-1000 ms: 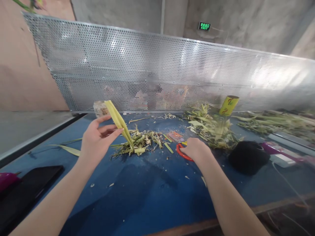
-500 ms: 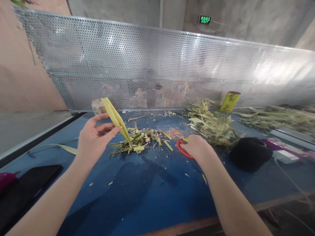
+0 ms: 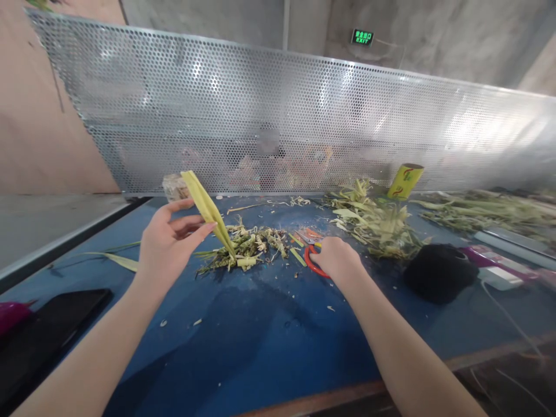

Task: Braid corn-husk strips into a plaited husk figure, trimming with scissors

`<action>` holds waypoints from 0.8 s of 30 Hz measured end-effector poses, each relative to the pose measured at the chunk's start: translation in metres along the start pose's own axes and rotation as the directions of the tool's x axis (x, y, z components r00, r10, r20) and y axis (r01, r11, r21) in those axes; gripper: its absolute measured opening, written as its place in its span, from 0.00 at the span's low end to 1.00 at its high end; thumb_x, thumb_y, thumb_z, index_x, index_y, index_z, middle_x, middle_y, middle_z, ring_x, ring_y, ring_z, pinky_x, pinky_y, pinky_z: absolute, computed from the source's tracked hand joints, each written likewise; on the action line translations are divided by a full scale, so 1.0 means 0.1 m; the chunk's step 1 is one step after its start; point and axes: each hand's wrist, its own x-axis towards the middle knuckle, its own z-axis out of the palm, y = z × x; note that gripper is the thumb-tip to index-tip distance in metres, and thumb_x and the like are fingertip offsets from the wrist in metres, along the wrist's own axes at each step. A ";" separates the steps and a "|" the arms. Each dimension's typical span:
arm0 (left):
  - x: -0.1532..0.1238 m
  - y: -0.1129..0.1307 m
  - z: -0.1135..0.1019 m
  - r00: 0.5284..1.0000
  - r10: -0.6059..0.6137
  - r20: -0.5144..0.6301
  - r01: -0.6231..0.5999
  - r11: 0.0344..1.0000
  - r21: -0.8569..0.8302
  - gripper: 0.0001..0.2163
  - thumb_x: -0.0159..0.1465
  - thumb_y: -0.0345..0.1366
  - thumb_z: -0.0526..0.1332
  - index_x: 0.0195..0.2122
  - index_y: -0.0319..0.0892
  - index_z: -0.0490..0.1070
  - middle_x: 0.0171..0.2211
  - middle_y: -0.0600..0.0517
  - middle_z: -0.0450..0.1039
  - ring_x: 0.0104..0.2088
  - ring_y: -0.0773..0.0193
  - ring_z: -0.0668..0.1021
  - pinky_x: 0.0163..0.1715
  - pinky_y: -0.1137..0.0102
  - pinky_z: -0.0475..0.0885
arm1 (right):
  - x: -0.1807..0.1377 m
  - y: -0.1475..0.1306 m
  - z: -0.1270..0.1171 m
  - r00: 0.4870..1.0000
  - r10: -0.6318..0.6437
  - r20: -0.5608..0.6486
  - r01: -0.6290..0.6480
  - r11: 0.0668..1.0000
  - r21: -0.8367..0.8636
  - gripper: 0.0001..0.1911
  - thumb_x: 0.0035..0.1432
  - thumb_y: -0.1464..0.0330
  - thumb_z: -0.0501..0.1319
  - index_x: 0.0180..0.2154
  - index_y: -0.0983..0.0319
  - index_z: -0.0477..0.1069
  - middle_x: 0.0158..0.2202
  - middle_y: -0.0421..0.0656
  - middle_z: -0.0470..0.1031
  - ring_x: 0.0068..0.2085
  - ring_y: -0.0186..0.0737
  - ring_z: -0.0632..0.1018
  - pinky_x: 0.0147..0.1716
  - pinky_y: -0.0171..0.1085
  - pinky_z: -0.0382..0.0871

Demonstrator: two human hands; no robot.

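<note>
My left hand [image 3: 167,250] pinches a long folded yellow-green leaf strip [image 3: 207,211] between thumb and fingertips, holding it tilted above the blue table [image 3: 260,341]. The strip's lower end reaches down to a small heap of leaf scraps [image 3: 245,246]. My right hand [image 3: 337,258] is closed over red-handled scissors [image 3: 311,262] lying on the table, just right of that heap. Only part of the red loop shows beyond my fingers.
A bigger pile of leaves [image 3: 373,220] lies at the back right beside a yellow tube [image 3: 405,180]. A black bundle [image 3: 438,272] and a purple tool [image 3: 490,258] sit right. A black flat object [image 3: 47,330] lies front left. A perforated metal screen [image 3: 282,121] borders the far edge.
My right hand has slid slightly left with the red scissors. My left hand keeps the leaf strip in nearly the same place.
</note>
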 end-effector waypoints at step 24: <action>-0.01 0.06 0.00 1.000 -0.001 0.001 0.001 0.998 -0.062 0.25 0.44 0.38 0.66 0.44 0.42 0.62 0.29 0.51 0.75 0.30 0.64 0.76 0.35 0.66 0.71 | -0.06 -0.24 -0.07 0.997 -0.081 0.005 0.081 0.982 -0.168 0.08 0.47 0.74 0.58 0.32 0.68 0.73 0.31 0.52 0.74 0.32 0.41 0.76 0.29 0.35 0.67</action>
